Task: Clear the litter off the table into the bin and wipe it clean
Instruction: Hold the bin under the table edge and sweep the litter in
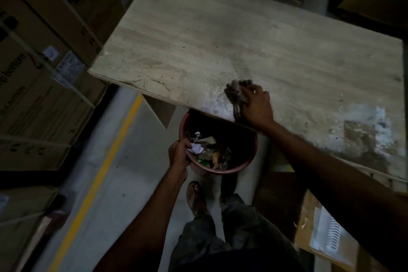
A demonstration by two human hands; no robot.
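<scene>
Table (220,35): wide wooden top, free of loose litter as far as seen; stains and pale patches on the near right part, so the wiping is judged not finished.
Boxes (33,73): stacked on the left, well apart from the work.
Bin (242,166): reddish, round, held just under the near table edge, partly hidden below it; placed there probably to catch crumbs pushed over the edge.
Right hand (257,108): pressed flat on the table near the edge, fingers closed around the cloth; kept low for pressure on the surface.
Left hand (179,153): clenched on the bin rim at its left side, holding the bin up and steady below the edge.
Cloth (238,93): dark, crumpled, on the table just beside the edge, directly above the bin; position suits a sweep toward the bin.
Litter (207,150): paper scraps and small wrappers, already inside the bin.
Step in hand: judged as wiping the last dust off the edge into the bin.
Risk: dust falling past the rim to the floor.
</scene>
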